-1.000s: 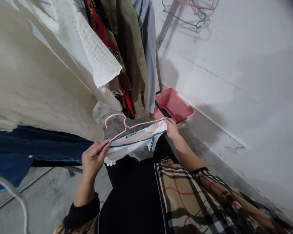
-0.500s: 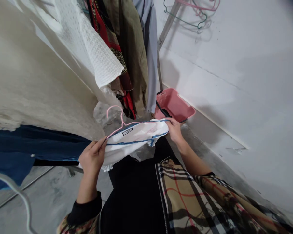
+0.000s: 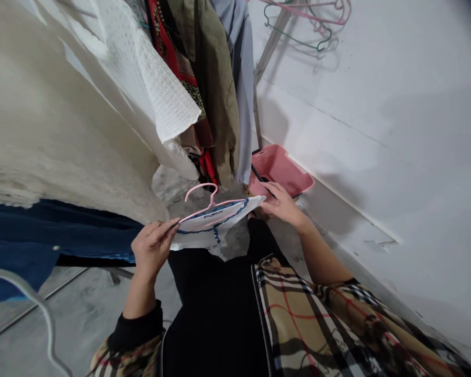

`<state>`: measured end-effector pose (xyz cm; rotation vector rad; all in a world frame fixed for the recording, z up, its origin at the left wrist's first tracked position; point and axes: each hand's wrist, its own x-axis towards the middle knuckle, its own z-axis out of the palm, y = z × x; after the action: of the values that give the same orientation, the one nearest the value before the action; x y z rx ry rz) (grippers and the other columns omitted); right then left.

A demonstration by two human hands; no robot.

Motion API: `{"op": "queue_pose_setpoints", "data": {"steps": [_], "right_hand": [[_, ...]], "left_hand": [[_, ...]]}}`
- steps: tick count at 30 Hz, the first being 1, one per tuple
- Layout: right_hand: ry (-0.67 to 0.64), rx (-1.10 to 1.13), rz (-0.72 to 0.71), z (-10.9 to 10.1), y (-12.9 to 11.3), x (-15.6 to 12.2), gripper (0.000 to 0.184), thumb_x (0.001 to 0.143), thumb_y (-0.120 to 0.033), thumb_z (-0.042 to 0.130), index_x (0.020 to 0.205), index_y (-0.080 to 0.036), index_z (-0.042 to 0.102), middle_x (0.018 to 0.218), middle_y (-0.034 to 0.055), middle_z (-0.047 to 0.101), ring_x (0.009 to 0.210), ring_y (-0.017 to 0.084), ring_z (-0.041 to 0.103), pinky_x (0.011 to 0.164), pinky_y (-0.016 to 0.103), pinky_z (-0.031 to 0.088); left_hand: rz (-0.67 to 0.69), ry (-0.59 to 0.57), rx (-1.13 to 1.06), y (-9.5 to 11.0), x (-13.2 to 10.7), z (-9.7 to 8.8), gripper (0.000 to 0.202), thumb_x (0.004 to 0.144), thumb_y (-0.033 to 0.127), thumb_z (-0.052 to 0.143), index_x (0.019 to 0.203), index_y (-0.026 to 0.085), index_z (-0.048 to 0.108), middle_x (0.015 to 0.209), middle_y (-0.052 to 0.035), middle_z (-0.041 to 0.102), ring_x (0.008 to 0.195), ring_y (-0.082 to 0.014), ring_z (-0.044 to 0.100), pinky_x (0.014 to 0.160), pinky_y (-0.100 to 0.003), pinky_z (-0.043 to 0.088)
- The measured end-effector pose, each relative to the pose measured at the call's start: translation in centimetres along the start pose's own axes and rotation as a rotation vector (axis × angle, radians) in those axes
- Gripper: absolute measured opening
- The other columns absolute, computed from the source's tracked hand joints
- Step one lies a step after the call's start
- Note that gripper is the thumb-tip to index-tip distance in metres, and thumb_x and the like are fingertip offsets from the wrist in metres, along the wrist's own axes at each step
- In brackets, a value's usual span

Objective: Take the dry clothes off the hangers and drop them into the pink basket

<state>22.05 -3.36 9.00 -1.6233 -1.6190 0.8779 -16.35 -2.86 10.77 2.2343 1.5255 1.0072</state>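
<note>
The right hand (image 3: 281, 204) has moved outward, pinching an edge of the white garment (image 3: 193, 240); the left hand (image 3: 153, 245) pinches the pink hanger (image 3: 212, 200), cloth slung between. Holding the hanger steady should help fabric settle evenly.

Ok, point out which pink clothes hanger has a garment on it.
The pink clothes hanger gripped by the left hand, set in the white, blue-trimmed garment; the pink hangers at the upper right show no clothing on them.
</note>
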Motion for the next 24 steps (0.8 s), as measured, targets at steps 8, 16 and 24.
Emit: {"op": "queue_pose_setpoints", "data": {"steps": [8, 16, 24], "right_hand": [[-0.228, 0.026, -0.075, -2.6, -1.7, -0.6, 0.035, 0.086, -0.048, 0.057, 0.082, -0.018, 0.074, 0.073, 0.0045, 0.070, 0.067, 0.018, 0.062, 0.060, 0.026, 0.049], [0.145, -0.153, 0.082, -12.5, -6.4, -2.6, 0.038, 0.079, -0.053, 0.060, 0.086, -0.019, 0.077, 0.085, 0.0052, 0.075, 0.077, 0.022, 0.068, 0.068, 0.029, 0.054], [0.759, -0.687, 0.280, -18.3, -8.9, -1.5, 0.050, 0.072, -0.063, 0.052, 0.097, -0.026, 0.076, 0.097, 0.0086, 0.076, 0.096, 0.034, 0.069, 0.078, 0.042, 0.051]], "left_hand": [[-0.027, 0.041, -0.064, 0.3, 0.7, -0.4, 0.025, 0.088, 0.039, 0.060, 0.098, 0.021, 0.074, 0.066, -0.0018, 0.065, 0.060, -0.0132, 0.057, 0.063, -0.025, 0.047], [-0.018, 0.145, 0.049, -1.0, -0.6, 2.7, 0.044, 0.086, 0.047, 0.062, 0.121, 0.021, 0.064, 0.098, -0.0084, 0.070, 0.093, -0.0232, 0.064, 0.083, -0.036, 0.052], [-0.010, -0.027, -0.199, -0.3, -5.4, 4.8, 0.034, 0.084, 0.039, 0.067, 0.115, 0.026, 0.068, 0.089, -0.0026, 0.074, 0.083, -0.0165, 0.071, 0.076, -0.025, 0.058]]}}
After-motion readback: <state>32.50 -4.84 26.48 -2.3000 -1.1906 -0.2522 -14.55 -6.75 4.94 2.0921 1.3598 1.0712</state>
